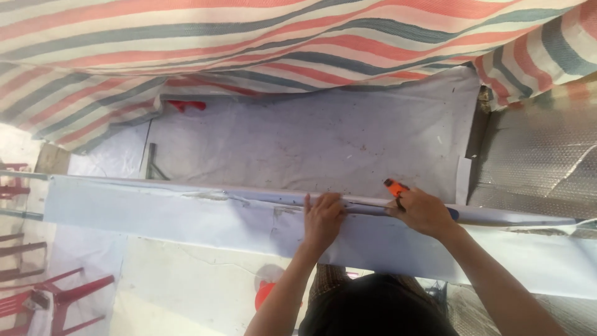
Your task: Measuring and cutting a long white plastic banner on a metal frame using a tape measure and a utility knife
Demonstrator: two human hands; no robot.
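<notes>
Two hands [373, 214] press pale, scuffed sheet [186, 214]

Hidden and cut-off parts around the hands at the rail

The right hand [423, 211] covers most of the orange utility knife [394, 186]; its blade cannot be seen. The left hand [323, 218] hides the stretch of white sheet [186, 214] and rail under its palm. Both forearms run out at the bottom edge. The striped tarpaulin [249, 43] is cut by the top and side edges. The red plastic chairs [50, 298] are cropped at the left, and a red object [264, 294] below is partly hidden by the left arm, its kind unclear.
</notes>
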